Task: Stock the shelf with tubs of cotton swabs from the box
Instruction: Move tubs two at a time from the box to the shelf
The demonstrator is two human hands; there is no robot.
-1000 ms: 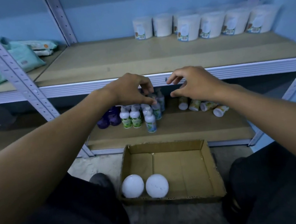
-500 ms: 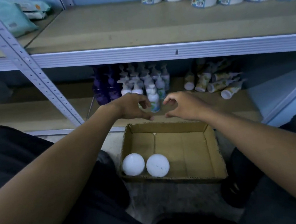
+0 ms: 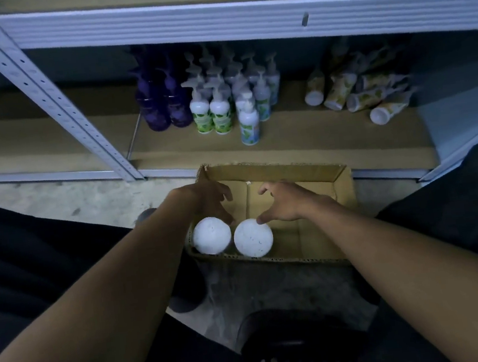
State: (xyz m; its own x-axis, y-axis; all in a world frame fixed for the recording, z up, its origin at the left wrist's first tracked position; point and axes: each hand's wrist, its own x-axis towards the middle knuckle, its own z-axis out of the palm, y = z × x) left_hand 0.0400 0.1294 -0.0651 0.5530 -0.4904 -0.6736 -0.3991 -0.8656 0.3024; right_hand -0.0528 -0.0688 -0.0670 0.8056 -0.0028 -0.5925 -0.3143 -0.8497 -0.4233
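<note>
An open cardboard box (image 3: 341,187) lies on the floor in front of the shelf. Two round white tubs of cotton swabs stand side by side in its near left corner, the left tub (image 3: 211,235) and the right tub (image 3: 253,237), seen from above. My left hand (image 3: 204,199) hovers inside the box just beyond the left tub, fingers spread, fingertips near its far edge. My right hand (image 3: 288,200) reaches in over the right tub, fingers apart, thumb touching its far rim. Neither hand holds anything.
The upper shelf's metal front edge (image 3: 244,18) runs across the top. On the lower shelf (image 3: 301,141) stand purple bottles (image 3: 162,106), white pump bottles (image 3: 232,99) and several fallen tubes (image 3: 355,95). A slanted upright post (image 3: 46,95) is at left. A dark stool (image 3: 294,349) sits below me.
Both hands came down from the upper shelf's edge, past the lower shelf, into the box over the two tubs. The view tilted down, so the stocked tubs left the frame.
</note>
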